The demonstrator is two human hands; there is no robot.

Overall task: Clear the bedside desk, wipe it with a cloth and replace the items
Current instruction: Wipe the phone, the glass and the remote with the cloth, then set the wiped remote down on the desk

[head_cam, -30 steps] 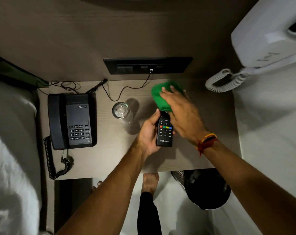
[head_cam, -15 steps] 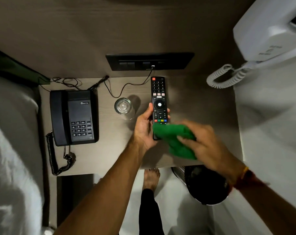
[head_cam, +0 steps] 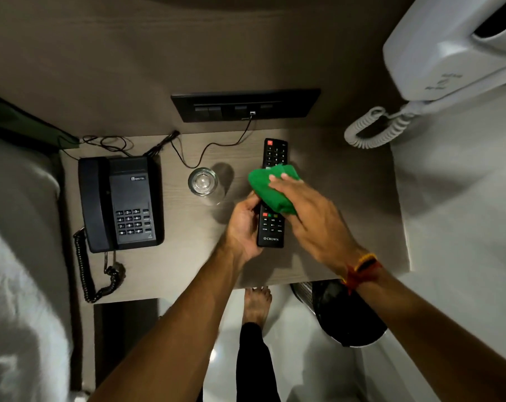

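Head view, one entry per item.

Bench (head_cam: 347, 204): pale wood-grain bedside top, not cleared; items remain on it.

Black slim television remote with coloured buttons (head_cam: 272, 227): lies lengthwise at mid-bench, its near end inside the left hand (head_cam: 243, 227), whose grip is clasped round its left edge. Whether it rests on the bench or is raised just off it cannot be told.

Green folded cleaning cloth (head_cam: 270, 188): pressed onto the middle of the remote by the right hand (head_cam: 309, 216), grip closed over the cloth with fingers flat on top.

Clear drinking glass (head_cam: 203, 181): upright, just beside the left hand and remote, apart from both.

Black corded desk telephone (head_cam: 119, 203): left side of the bench, coiled cord trailing over the front edge.

Thin black cable (head_cam: 217, 146): runs from the wall socket panel across the back of the bench.

Risks, as judged:
- A sideways wiping stroke or a shift of the left elbow may tip the glass, which stands close.
- Pressure through the cloth may depress remote buttons.
- The cloth may snag the cable when the back of the bench is wiped.
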